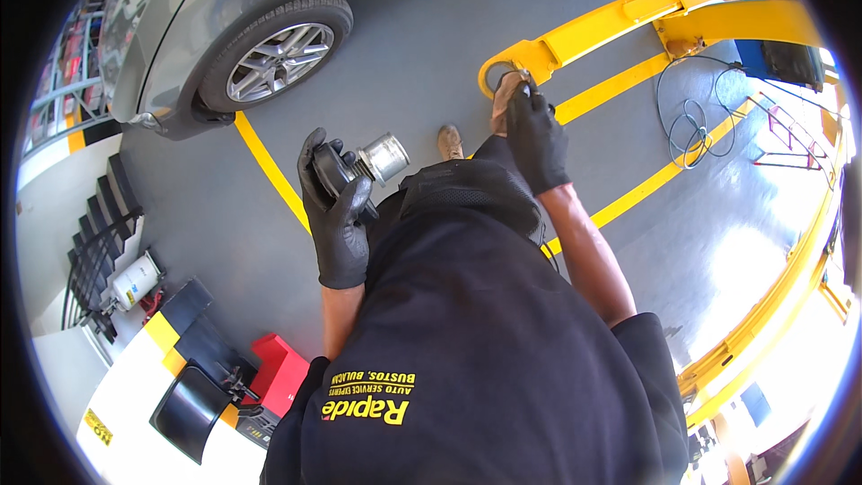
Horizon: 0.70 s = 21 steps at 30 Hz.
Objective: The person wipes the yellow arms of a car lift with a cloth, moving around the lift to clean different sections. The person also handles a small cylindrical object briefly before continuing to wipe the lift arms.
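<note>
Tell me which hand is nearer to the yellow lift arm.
Right. In view, the right hand is just below the rounded end of the yellow lift arm; the left hand is farther off, lower left.

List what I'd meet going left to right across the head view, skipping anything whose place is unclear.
White cylindrical tank, red bin, left hand, silver cylinder of the part it holds, left shoe, right hand, coiled cable, red metal frame.
</note>
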Each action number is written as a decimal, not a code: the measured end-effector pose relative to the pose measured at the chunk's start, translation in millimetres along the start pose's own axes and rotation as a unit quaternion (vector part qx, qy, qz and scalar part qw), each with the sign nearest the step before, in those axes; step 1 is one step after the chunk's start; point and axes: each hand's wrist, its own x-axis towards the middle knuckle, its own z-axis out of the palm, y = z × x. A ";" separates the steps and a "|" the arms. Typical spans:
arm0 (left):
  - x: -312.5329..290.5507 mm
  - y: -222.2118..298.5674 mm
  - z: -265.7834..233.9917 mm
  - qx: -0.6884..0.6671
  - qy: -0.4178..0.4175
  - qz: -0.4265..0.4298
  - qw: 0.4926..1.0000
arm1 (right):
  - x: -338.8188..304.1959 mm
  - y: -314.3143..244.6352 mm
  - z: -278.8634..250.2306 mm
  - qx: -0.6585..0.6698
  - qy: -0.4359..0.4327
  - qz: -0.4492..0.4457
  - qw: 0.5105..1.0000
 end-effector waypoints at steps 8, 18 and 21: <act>5.6 -5.4 -5.2 0.047 -0.022 -0.010 0.999 | -16.6 7.2 32.4 0.100 0.145 -0.043 0.983; 12.0 -3.7 -11.9 0.100 -0.038 0.006 0.994 | -5.0 2.1 34.5 0.189 0.222 -0.054 0.955; 11.9 -1.1 -12.1 0.111 -0.052 0.005 0.992 | 3.5 6.9 34.2 0.139 0.215 -0.028 0.966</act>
